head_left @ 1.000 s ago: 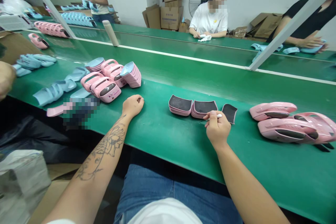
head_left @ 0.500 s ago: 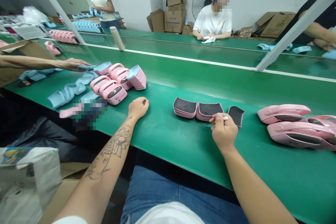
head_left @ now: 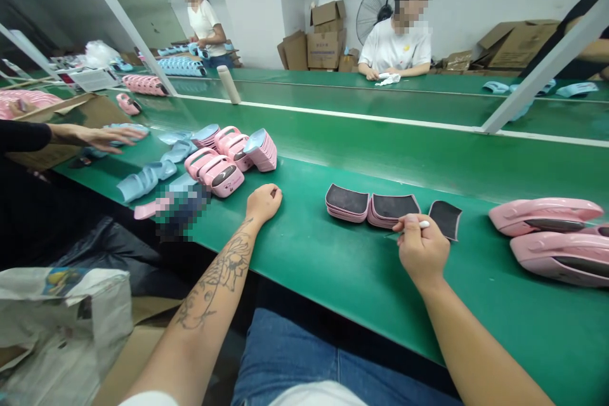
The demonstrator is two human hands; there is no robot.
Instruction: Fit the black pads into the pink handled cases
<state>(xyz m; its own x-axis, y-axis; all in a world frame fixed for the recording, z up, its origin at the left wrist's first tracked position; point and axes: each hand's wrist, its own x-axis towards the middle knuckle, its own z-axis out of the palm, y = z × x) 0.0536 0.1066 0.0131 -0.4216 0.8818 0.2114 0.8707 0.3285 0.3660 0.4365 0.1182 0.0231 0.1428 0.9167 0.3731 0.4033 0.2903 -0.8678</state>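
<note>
My left hand point(head_left: 264, 203) rests on the green table as a loose fist, with nothing visible in it. To its upper left stand pink ring-handled plastic shells point(head_left: 216, 172) and a stack of pink-and-blue curved plates point(head_left: 261, 151). My right hand point(head_left: 424, 247) is closed around a thin white-handled tool point(head_left: 423, 224), whose slim tip points left. Just beyond that hand lie two short stacks of pink curved plates with dark tops, the left stack point(head_left: 347, 203) and the right stack point(head_left: 392, 206). A single dark-faced plate point(head_left: 445, 219) lies right of them.
Larger pink shells point(head_left: 547, 216) lie at the right. At the left, a co-worker's hand point(head_left: 107, 138) is over blue plastic parts, with more blue parts point(head_left: 145, 181) nearer me. A beige bottle point(head_left: 229, 84) stands by the white divider. Another person point(head_left: 397, 47) sits across the table.
The view has swung left, so things appear further right. The co-worker's hand at the left has drawn back from a blue part and is now spread. My hands keep their poses.
</note>
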